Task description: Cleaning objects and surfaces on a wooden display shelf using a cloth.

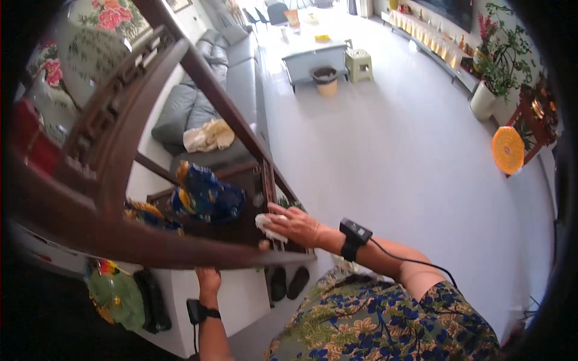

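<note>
A dark wooden display shelf [180, 241] stands before me. My right hand [298, 225] presses a white cloth [271, 227] against the upright wooden side of the shelf, palm down and fingers stretched over it. Just left of the cloth, a glossy dark-blue ceramic figure [210, 196] with yellow patches rests on a shelf board. Part of another blue and yellow figure [149, 214] shows farther left. My left hand [209, 276] is below the curved wooden rail; its fingers are hidden behind the wood, so its grip does not show.
Below the shelf are a white cabinet [226, 293], a green ornament [117, 293] and dark slippers [289, 283]. Beyond stands a grey sofa [237, 76] with a cream cloth [210, 135]. A waste bin [326, 81], stool [359, 65], and potted plant [485, 101] are farther off.
</note>
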### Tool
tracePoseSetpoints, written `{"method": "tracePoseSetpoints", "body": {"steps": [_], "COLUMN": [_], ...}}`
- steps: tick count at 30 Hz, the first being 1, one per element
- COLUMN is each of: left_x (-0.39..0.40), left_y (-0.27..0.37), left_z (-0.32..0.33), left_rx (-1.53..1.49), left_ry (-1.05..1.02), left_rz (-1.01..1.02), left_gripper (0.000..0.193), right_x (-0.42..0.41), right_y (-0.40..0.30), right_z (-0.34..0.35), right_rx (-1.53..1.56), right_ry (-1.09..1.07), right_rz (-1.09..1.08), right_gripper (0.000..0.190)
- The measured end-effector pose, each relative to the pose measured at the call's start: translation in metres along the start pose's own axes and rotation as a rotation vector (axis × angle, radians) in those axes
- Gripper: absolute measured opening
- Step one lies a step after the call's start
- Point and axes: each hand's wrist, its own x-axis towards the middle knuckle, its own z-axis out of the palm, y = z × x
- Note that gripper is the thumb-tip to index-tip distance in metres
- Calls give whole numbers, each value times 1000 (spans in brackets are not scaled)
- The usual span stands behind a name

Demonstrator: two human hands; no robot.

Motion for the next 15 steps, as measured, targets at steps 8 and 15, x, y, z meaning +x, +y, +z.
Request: {"method": "tracePoseSetpoints", "body": {"steps": [8,15], "left_x": [-48,-44], "left_y": [35,32], "left_z": [-68,-42], "left_rx": [-151,-261], "left_ry": [112,126], "left_rz": [-77,-146], "left_gripper": [67,81], "right_x": [27,41], "right_y": [29,74], "right_z": [-4,-3], "right_rx": [78,187], "right_ry": [-71,-170], "right_rz": [-57,-29], "right_gripper": [49,56]}}
